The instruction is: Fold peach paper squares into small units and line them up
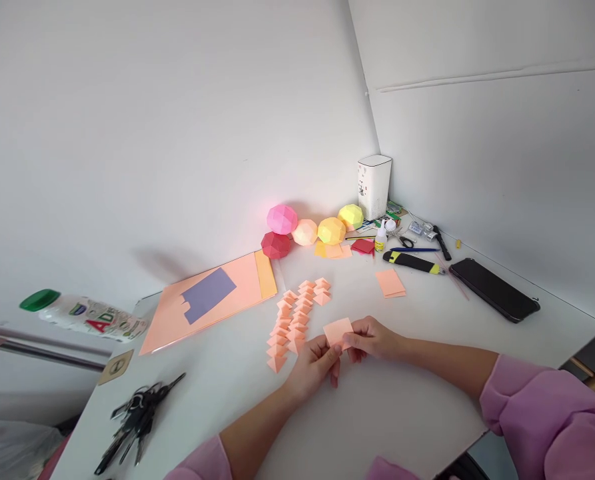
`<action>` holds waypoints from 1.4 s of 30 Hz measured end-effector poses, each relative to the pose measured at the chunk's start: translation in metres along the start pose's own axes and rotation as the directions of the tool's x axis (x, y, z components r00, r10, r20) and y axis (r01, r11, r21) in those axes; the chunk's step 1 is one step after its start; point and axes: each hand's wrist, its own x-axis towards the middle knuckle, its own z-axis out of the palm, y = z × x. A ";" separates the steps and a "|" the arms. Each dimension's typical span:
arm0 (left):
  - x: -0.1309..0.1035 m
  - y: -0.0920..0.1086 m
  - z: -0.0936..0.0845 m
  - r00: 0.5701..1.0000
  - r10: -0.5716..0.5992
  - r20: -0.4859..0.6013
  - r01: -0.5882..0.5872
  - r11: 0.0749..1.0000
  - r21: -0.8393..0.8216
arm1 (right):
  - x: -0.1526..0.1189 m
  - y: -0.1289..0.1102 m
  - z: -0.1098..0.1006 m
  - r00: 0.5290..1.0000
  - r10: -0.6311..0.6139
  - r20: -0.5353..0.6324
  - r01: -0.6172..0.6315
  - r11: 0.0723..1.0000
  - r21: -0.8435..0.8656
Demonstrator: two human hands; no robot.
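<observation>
Between my two hands I hold a small peach paper piece (pixel 338 329) above the table. My left hand (pixel 313 363) pinches its lower edge, thumb on top. At its right edge, my right hand (pixel 370 337) pinches it with thumb and fingers. Just left of my hands, folded peach paper pyramids (pixel 277 350) stand in rows. Farther right lie a few flat peach paper pieces (pixel 391 283). Behind them sit several faceted paper balls, among them a pink ball (pixel 282 219), a red ball (pixel 276 245) and a yellow ball (pixel 350 217).
Peach sheets (pixel 170 323) with a purple cutout (pixel 210 295) lie at left, near a white bottle with a green cap (pixel 94 319). Keys (pixel 140 413) rest at front left. A cutter knife (pixel 414 262), glue bottle (pixel 380 238), black phone-like case (pixel 494 289) and white box (pixel 374 188) are at right.
</observation>
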 end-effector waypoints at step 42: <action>0.003 -0.014 -0.001 0.984 0.035 -0.172 -0.047 0.996 -0.069 | 0.003 0.002 -0.010 0.994 0.041 0.098 -0.046 0.997 0.056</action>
